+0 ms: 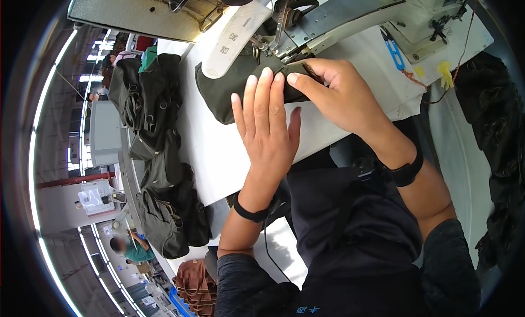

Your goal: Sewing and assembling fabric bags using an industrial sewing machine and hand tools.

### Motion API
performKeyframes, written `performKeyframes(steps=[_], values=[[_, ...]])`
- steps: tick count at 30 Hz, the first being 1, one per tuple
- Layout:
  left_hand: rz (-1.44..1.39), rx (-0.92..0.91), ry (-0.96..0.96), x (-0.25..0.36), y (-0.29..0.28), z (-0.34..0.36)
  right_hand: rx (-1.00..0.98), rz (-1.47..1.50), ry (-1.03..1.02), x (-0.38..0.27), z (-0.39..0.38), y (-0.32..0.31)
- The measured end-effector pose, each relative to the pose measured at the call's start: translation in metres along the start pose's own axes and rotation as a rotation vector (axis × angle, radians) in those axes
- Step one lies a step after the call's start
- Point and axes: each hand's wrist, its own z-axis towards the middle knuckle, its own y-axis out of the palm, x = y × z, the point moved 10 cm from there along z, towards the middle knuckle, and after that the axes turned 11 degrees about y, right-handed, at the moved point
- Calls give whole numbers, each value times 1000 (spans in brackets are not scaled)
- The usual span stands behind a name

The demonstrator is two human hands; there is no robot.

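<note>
A dark olive fabric piece (216, 98), which looks like part of a bag, lies under the presser-foot area of a sewing machine (350, 30). My left hand (267, 128) rests flat on its near edge, fingers stretched out and thumb apart. Beside it, my right hand (344, 95) grips the piece's right part, thumb on top and the other fingers partly hidden beneath. A short strip of zipper or trim shows near that thumb. Over the piece's far side extends a long white rounded machine part (235, 43). The needle itself is too small to make out.
Blue-handled thread snips (395, 53) lie on the white worktable (229, 158) right of the machine. Several dark olive bags (161, 158) are piled along the left. More dark fabric (489, 109) hangs at the right. Brown bags (194, 287) and a person in teal (141, 252) appear lower left.
</note>
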Motion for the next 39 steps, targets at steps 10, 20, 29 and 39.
performKeyframes(steps=[10,20,29,39], values=[[-73,225,3,-13,-12,6,-36,92,79,-11,-2,1],[-132,191,61,-31,-13,20,-20,215,185,-5,12,-1],[97,238,53,-28,-12,13,-19,350,237,5,18,2],[-78,279,56,-36,-12,15,-24,419,260,7,19,2]])
